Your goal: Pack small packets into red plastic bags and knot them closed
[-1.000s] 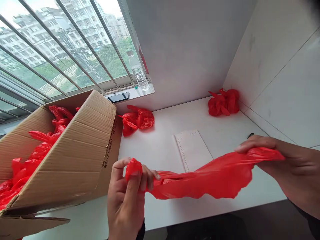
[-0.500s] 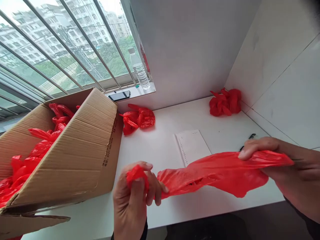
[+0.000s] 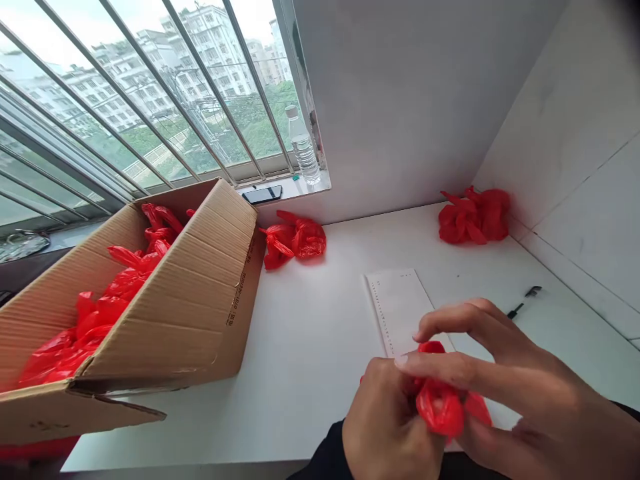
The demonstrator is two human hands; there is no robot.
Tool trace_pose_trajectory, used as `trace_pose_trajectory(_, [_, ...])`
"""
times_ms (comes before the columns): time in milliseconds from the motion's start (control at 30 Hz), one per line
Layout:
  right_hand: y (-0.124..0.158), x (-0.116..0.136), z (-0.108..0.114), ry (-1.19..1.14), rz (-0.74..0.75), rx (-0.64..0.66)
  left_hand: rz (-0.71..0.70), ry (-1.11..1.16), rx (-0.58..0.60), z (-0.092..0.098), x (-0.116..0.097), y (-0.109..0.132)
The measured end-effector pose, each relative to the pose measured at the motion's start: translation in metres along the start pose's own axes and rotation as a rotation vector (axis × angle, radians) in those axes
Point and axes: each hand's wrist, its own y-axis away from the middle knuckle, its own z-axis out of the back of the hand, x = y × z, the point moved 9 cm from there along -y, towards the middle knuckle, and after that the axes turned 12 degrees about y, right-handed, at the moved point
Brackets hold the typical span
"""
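A red plastic bag is bunched up between my two hands at the lower right, over the white tabletop. My left hand is closed round it, with a loop of plastic poking out beside the thumb. Curled about the same bag from the right, my right hand has one finger lying across the left hand and others at the bag's lower side. Much of the bag is hidden by the fingers. Just behind the hands lies a white notebook, partly covered by them.
A cardboard box with several red bags stands left. Knotted red bags lie by the back wall and in the right corner. A water bottle and phone rest on the sill. A small black object lies right.
The bag was stretched out between my hands and is now gathered into a small bunch. My hands have come together at the lower right. The view has shifted slightly, too.
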Motion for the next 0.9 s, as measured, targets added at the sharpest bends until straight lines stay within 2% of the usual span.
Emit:
trace_pose_trajectory(67, [0.002,-0.012,-0.003,0.031,0.012,0.023,0.017,0.050,0.100,-0.002,0.002,-0.010])
trace_pose_trajectory(167, [0.001,-0.030,-0.013,-0.109,-0.021,0.111,0.067,0.123,0.422,-0.021,0.004,-0.018])
trace_pose_trajectory(233, [-0.001,-0.038,-0.020,-0.228,-0.096,0.166,0.092,0.172,0.550,-0.027,0.005,-0.020])
trace_pose_trajectory(400, [-0.006,-0.048,-0.022,-0.369,-0.300,0.143,0.250,0.373,0.546,-0.022,0.027,-0.032])
trace_pose_trajectory(500, [-0.004,-0.052,-0.023,-0.368,-0.370,0.119,0.281,0.506,0.510,-0.018,0.038,-0.044])
trace_pose_trajectory(600, [-0.001,-0.045,-0.027,-0.371,-0.286,0.143,0.215,0.570,0.509,-0.013,0.037,-0.054])
trace_pose_trajectory(700, [-0.001,-0.039,-0.035,-0.387,-0.202,0.181,0.173,0.513,0.523,-0.010,0.033,-0.055])
trace_pose_trajectory(833, [-0.008,-0.049,-0.049,-0.404,-0.203,0.158,0.142,0.408,0.604,-0.011,0.028,-0.046])
trace_pose_trajectory(900, [-0.010,-0.055,-0.066,-0.481,-0.236,0.238,0.051,0.325,0.606,-0.009,0.024,-0.045])
